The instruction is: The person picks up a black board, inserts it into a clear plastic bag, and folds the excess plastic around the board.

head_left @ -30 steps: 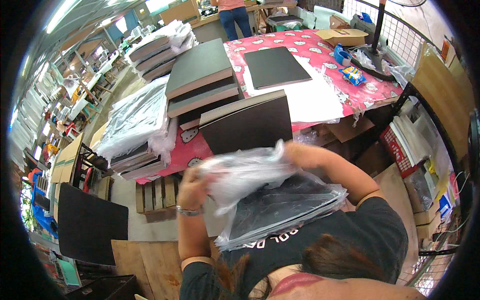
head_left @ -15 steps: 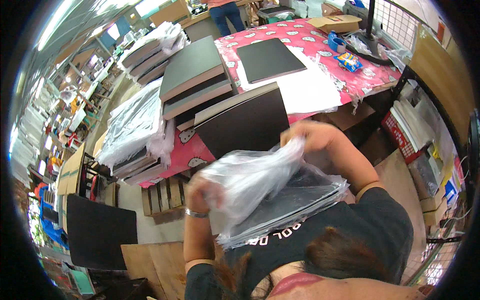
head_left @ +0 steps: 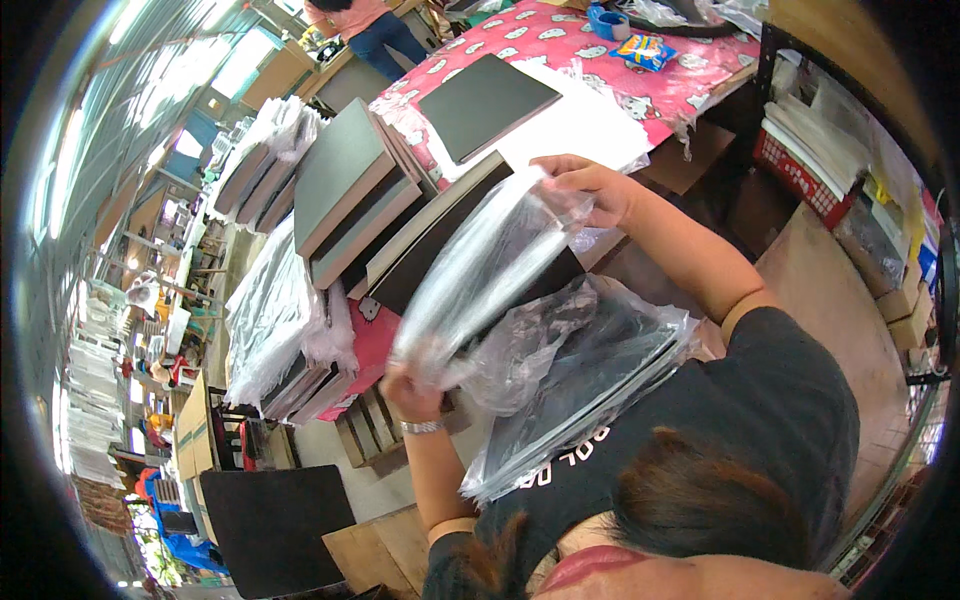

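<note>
One plastic film (head_left: 478, 268), between left hand (head_left: 411, 393) and right hand (head_left: 592, 188)

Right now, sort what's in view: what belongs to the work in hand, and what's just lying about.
In the work:
- Clear plastic, held by left hand and right hand
- Plastic pile, against the body
- Black stack, on the table: likely

Apparently just lying about:
- Blue packet
- Blue roll
- Red basket

The hands (head_left: 598, 190) have stretched the bunched clear plastic (head_left: 485, 265) out.
</note>
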`<state>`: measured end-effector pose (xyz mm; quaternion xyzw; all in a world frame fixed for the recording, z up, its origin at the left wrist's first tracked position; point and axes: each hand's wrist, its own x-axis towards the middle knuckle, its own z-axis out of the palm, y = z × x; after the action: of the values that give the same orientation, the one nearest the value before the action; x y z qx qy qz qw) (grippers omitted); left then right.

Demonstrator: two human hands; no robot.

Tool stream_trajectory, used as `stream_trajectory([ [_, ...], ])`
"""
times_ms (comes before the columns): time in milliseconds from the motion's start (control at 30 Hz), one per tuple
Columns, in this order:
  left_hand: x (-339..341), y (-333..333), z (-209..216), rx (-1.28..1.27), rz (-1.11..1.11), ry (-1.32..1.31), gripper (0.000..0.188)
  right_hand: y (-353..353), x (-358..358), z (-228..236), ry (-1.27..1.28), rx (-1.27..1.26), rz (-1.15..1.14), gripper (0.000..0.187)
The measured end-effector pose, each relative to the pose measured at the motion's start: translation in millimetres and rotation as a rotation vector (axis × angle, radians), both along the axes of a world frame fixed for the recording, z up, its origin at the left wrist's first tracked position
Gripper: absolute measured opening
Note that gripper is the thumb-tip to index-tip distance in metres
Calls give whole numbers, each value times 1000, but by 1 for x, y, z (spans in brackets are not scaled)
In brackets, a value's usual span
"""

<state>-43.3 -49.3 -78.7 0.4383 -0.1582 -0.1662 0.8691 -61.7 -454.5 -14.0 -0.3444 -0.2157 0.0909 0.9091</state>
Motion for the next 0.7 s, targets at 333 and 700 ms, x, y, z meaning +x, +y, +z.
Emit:
stream_trajectory([
  [333, 39, -63, 30, 1039, 992, -914, 52, 36, 12, -16, -449, -1454, -1237, 61],
  [700, -101, -13, 95, 841, 334, -74, 16, -8, -93, 37, 20, -896, -124, 23],
])
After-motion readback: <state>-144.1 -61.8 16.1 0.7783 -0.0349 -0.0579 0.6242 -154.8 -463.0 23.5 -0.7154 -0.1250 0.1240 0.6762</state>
